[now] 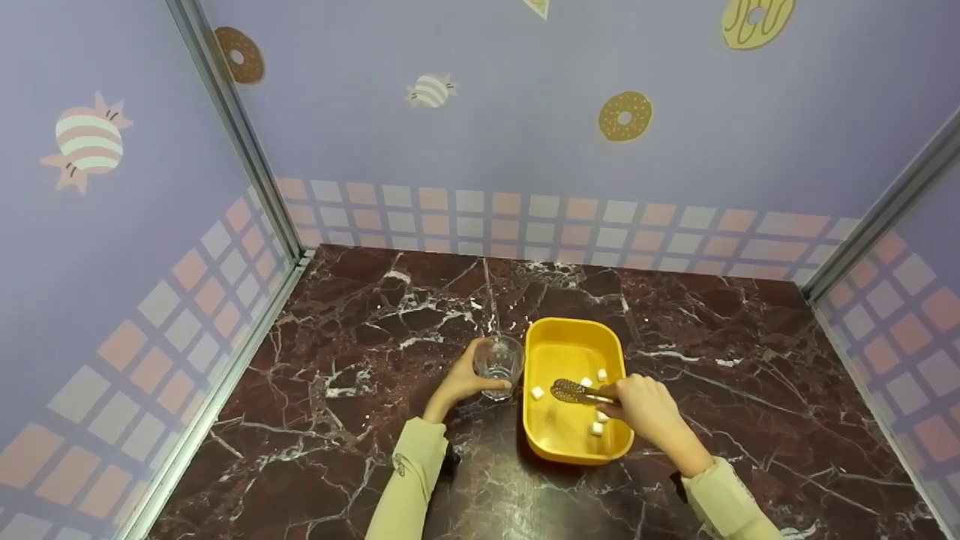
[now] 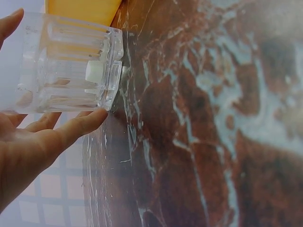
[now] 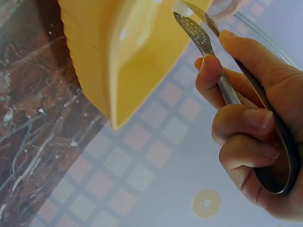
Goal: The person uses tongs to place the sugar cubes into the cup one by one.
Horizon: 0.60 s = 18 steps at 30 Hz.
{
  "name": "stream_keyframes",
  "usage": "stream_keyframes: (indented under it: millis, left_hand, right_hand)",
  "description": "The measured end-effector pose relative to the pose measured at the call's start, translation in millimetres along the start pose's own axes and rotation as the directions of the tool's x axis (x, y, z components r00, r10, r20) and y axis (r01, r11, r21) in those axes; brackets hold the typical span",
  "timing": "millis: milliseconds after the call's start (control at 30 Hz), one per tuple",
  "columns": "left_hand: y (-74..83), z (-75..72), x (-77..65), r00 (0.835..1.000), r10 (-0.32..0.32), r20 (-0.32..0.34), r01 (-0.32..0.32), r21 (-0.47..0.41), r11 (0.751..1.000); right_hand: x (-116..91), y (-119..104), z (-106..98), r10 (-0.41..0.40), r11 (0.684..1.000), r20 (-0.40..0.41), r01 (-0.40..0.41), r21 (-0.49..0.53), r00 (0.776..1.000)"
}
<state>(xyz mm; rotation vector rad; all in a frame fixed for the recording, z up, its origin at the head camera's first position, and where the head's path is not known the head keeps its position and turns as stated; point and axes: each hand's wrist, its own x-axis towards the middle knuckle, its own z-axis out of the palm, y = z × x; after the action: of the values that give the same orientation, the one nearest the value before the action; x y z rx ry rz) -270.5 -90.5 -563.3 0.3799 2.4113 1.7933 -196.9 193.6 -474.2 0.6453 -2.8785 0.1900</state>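
- Nearest the person lies the near end of a deep yellow basin with rounded corners (image 1: 556, 355); its long axis runs away from the person, and it stands between the two hands, the right hand nearer to its contents.
- Two small white cubes (image 1: 597, 428) sit in its near right part, just beside the right hand (image 1: 646, 409).
- That hand reaches in over the basin's right wall, fingers curled round a pair of slim metal tongs with perforated tips (image 1: 571, 391). The tongs point left, across the basin's long axis and towards the other hand; their tips stand a little apart.
- A white piece shows at the tips in the right wrist view; whether it is pinched or merely behind them cannot be told.
- Around the tips lie more cubes: one to the left by the basin's left wall, others just beyond the tongs.
- Outside that wall, the left hand (image 1: 459, 381) grips a clear ribbed tumbler (image 1: 498, 361), thumb on the near side, fingers on the far side. The tumbler appears upright on the dark red marbled tabletop (image 1: 360, 300), close beside the basin; a pale block shows through its side, inside or behind unclear.
- Farthest off, a lilac wall printed with sweets (image 1: 510, 142) rises behind the tabletop.
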Motion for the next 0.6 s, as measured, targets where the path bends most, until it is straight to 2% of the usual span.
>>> stream_keyframes:
  millis: [233, 600]
  left_hand:
    - [-0.7, 0.8, 0.6, 1.0, -0.002, -0.009, 0.002, 0.001, 1.0]
    - [1.0, 0.5, 0.2, 1.0, -0.018, -0.007, 0.019, 0.03, 0.999]
  right_hand:
    - [7.4, 2.5, -14.2, -0.015, 0.999, -0.034, 0.017, 0.036, 0.999]
    - [20.6, -3.5, -30.0, -0.035, 0.999, -0.077, 0.037, 0.025, 0.996]
